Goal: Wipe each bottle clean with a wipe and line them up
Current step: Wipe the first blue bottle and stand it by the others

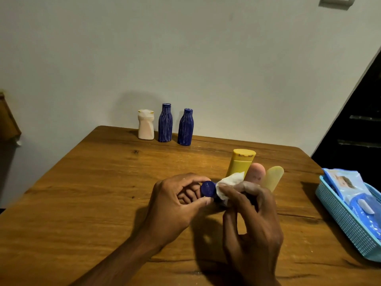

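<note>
My left hand (pixel 175 201) pinches the blue cap end of a dark blue bottle (pixel 208 189) held sideways above the table. My right hand (pixel 251 219) grips a white wipe (pixel 231 182) wrapped round the bottle's body, which is mostly hidden. Behind my hands lie a yellow bottle (pixel 241 162), a pink one (pixel 256 172) and a pale yellow one (pixel 273 177). At the table's far edge, a white bottle (pixel 146 125) and two blue striped bottles (pixel 165 123) (pixel 186 127) stand upright in a row.
A light blue plastic basket (pixel 342 219) with packs of wipes (pixel 346 184) sits at the table's right edge. The wooden table (pixel 92 193) stands against a pale wall. A dark opening is at the far right.
</note>
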